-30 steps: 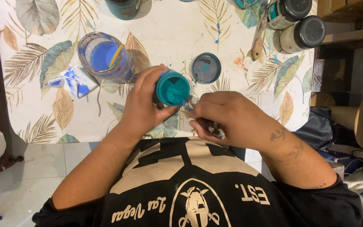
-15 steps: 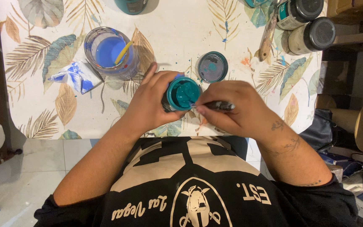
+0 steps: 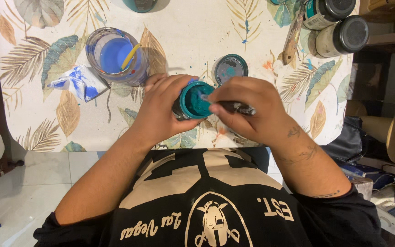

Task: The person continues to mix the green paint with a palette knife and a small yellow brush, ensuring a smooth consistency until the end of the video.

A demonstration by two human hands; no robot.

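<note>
Lid (image 3: 231, 68) lies behind the jar (image 3: 193, 100); glass (image 3: 115, 57) stands to its left.

The person wears a black short-sleeved T-shirt (image 3: 216, 206) with a large cream print across the chest — blocky shapes above, a round emblem with an animal figure at six o'clock, and script lettering to either side of it. Both forearms are bare. The right forearm (image 3: 307, 155) carries dark tattoos — small marks near the wrist, fine lines further up, and a thin line near the sleeve at four o'clock. Neither hand (image 3: 161, 110) wears rings or a watch.
</note>
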